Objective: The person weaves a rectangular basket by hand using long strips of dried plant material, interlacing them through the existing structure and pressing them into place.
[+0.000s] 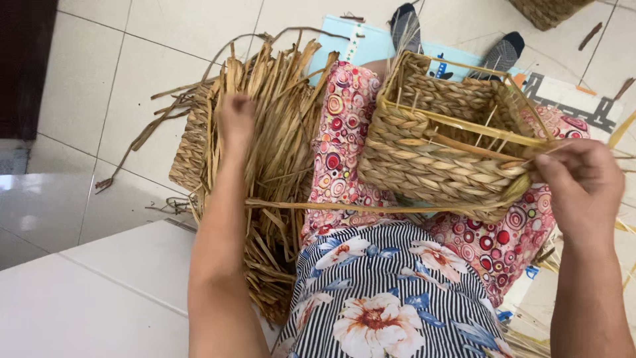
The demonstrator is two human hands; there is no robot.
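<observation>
Currently right hand (583,182) pinches a strand at the woven basket (444,149) rim; left hand (235,116) grips loose dried straw (278,132) beside it.

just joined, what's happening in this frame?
A person sits on a tiled floor with a half-woven basket on their lap. The right hand pinches a strand at the basket's rim corner. The left hand reaches into a pile of dried straw strips beside them. One long strip stretches from the pile across the lap toward the basket.
</observation>
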